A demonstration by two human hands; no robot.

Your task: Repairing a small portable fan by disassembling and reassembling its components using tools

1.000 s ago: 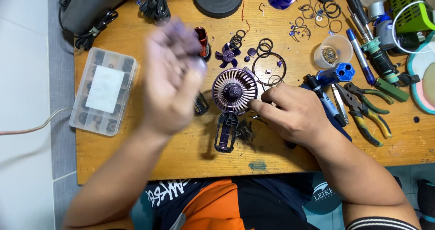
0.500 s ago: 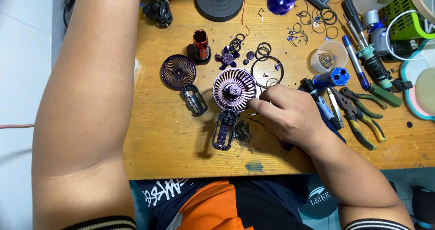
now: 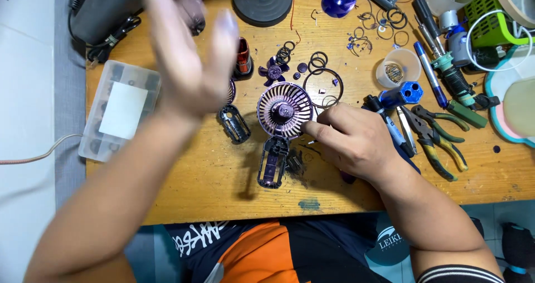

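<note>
**Small purple fan lying in pieces on a cluttered workbench**

The wooden table point(image 3: 184, 194) is carrying everything; the left hand point(image 3: 186, 60) is hovering above it, blurred, fingers spread and gripping nothing, and it is blocking part of the ribbed disc behind it; the right hand point(image 3: 356, 141) is resting on the wood, fingertips pinching the rim of the round purple fan grille point(image 3: 283, 109), which is lying near the table's middle; the fan handle point(image 3: 272, 163) is lying just below the grille; a clear plastic parts box point(image 3: 120, 109) is sitting at the left edge; pliers point(image 3: 440, 141) are lying right of the hand; a small propeller point(image 3: 274, 71) is sitting above the grille; whatever is under the right palm is staying hidden.
</note>
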